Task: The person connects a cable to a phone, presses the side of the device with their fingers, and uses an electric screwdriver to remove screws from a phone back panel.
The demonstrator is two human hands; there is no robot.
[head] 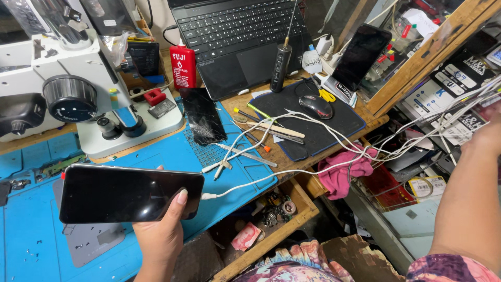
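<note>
Phone (130, 193) in left hand (162, 235); right hand (488, 138) seemingly reaches among white cables (417, 138).

Even, fairly bright light is falling from above; shadows are staying soft and short. Soft glare is showing on the dark phone screen (130, 193) and the cracked glass panel (202, 115). Centre is reading sharp. Right forearm (469, 209) is blurring, close to lens. Wide-angle bending is showing at edges, esp. wooden frame (433, 52). Under the counter (31, 230), it is getting dim.
</note>
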